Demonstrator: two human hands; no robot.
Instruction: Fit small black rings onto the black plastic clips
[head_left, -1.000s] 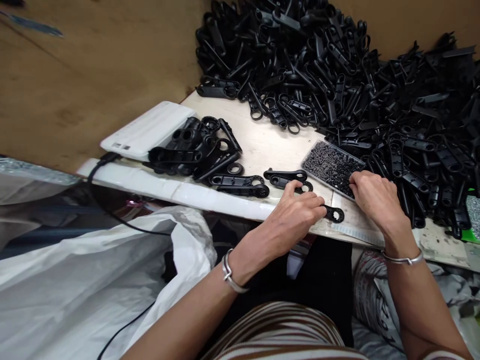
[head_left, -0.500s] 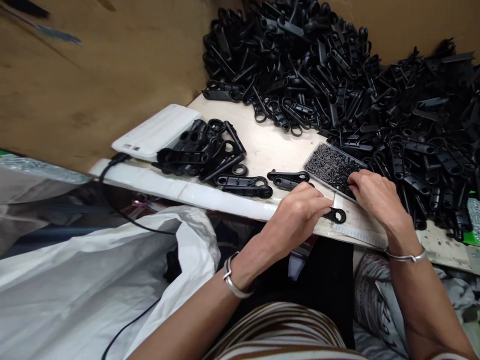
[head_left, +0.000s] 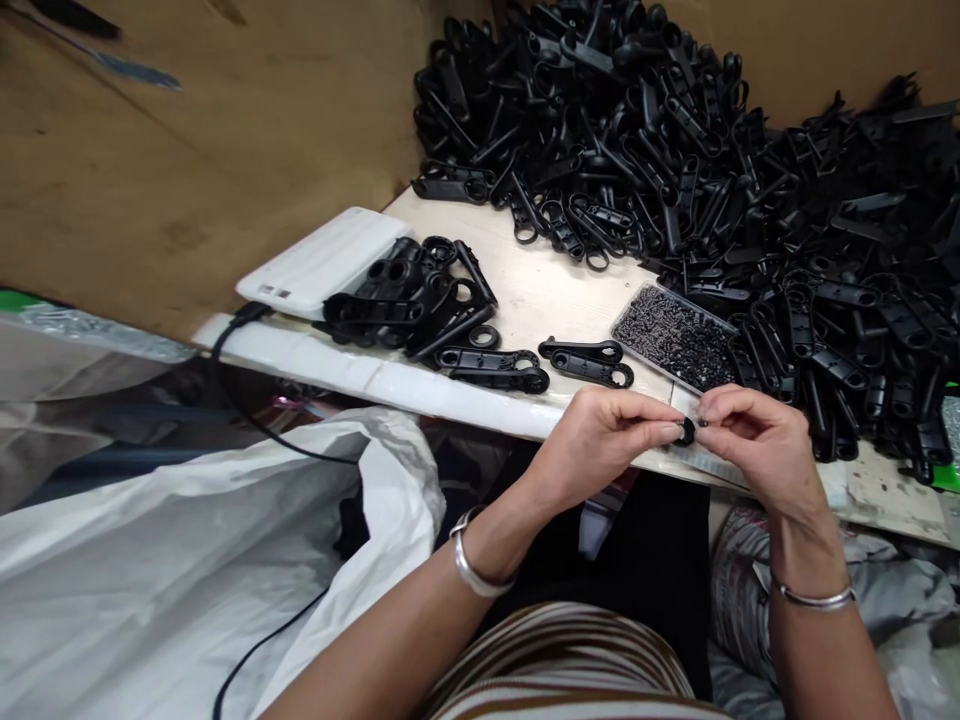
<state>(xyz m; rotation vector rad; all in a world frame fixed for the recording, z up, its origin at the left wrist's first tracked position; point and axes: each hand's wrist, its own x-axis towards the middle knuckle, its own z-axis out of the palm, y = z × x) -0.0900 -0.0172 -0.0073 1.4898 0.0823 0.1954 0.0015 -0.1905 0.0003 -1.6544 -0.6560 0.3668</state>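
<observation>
Pinched between thumb and fingers of my left hand (head_left: 611, 435) is a black plastic part (head_left: 687, 431); only its end shows past the fingertips. My right hand (head_left: 754, 435) is closed just to its right, holding a tiny dark piece (head_left: 703, 423) at the fingertips, close to the part. Behind the right hand lies a shallow clear tray (head_left: 619, 335) filled with small black pieces. Two loose black plastic arms with ring ends (head_left: 581, 366) lie on the table beyond my left hand.
A large heap of black plastic parts (head_left: 637, 130) covers the back and right of the table. To the left, a smaller pile (head_left: 409, 300) leans by a white power bank-like box (head_left: 322, 262) with a black cable (head_left: 225, 385). A white sack (head_left: 187, 560) hangs open below the edge.
My right hand has moved from the tray towards me, up to the left hand's fingertips. My left hand has turned the black part, so less of it shows.
</observation>
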